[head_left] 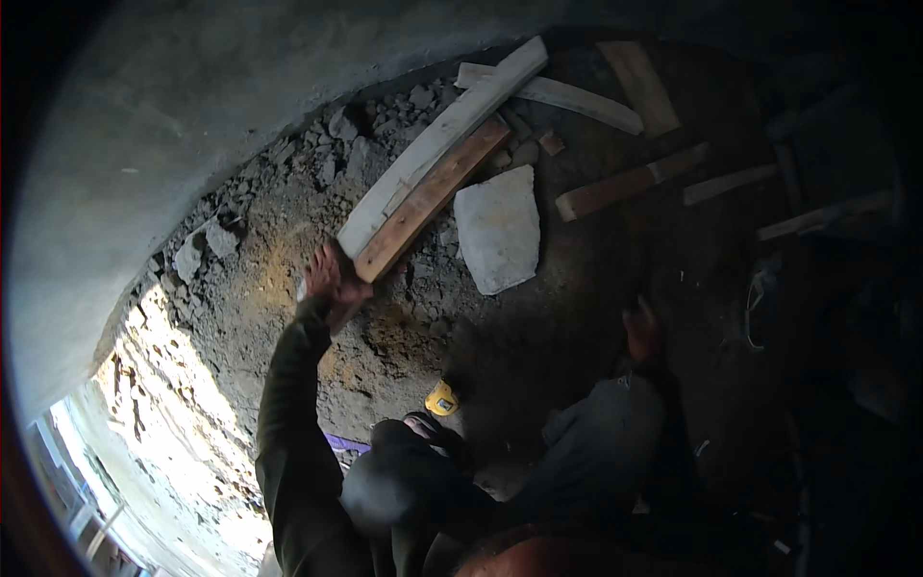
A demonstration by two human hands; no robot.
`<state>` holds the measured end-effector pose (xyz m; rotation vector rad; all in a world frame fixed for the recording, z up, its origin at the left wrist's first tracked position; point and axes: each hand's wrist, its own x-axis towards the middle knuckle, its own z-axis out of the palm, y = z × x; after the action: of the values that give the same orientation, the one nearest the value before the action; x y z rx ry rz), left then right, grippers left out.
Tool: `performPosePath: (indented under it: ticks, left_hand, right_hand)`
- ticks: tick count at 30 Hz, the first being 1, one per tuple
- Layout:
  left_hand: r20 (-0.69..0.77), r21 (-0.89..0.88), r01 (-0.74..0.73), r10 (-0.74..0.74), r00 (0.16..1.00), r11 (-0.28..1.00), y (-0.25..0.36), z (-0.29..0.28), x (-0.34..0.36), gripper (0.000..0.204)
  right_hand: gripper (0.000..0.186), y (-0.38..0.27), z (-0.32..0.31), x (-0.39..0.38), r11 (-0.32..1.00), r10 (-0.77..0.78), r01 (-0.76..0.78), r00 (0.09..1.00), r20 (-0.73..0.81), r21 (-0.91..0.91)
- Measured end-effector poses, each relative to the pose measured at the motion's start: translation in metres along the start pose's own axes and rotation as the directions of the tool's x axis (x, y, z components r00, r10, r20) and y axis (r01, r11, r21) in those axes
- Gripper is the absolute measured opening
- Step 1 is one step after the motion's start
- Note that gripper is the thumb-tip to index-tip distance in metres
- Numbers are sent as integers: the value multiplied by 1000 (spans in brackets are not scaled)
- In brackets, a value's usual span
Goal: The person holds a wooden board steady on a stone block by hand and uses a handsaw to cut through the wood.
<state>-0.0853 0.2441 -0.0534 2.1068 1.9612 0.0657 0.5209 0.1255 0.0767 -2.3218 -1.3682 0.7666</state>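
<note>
My left hand [334,284] is at the near end of a long pale wooden plank [433,144], its fingers bent over that end. Against the pale plank's right side lies a shorter brown wooden plank [433,202], whose near end touches the same hand. Both pieces slant away to the upper right over rubble. In dim light, my right hand [642,332] hangs beside my right knee, with fingers apart and nothing visible in it. A flat whitish slab [498,231] lies right of the planks. Near my left foot sits a yellow tape measure [441,398].
A curved grey concrete wall [173,125] borders the left and far sides. Broken stones [336,144] line its foot. More loose boards [630,178] lie on the dark ground at right. Bright sunlight falls on the ground [183,404] at lower left.
</note>
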Motion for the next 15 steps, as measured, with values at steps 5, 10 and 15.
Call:
performPosePath:
  ticks: [5, 10, 15]
  left_hand:
    - [178, -251, 103, -58, 982, 963, 38, -67, -25, 113]
    - [255, -432, 95, 20, 967, 897, 46, -83, -52, 118]
    - [304, -311, 178, -80, 949, 933, 37, -104, -101, 116]
  right_hand:
    - [51, -168, 37, 63, 908, -293, 135, 881, 371, 396]
    - [75, -253, 155, 101, 978, 121, -209, 472, 874, -22]
    - [74, -288, 241, 31, 570, -9, -547, 741, 671, 613]
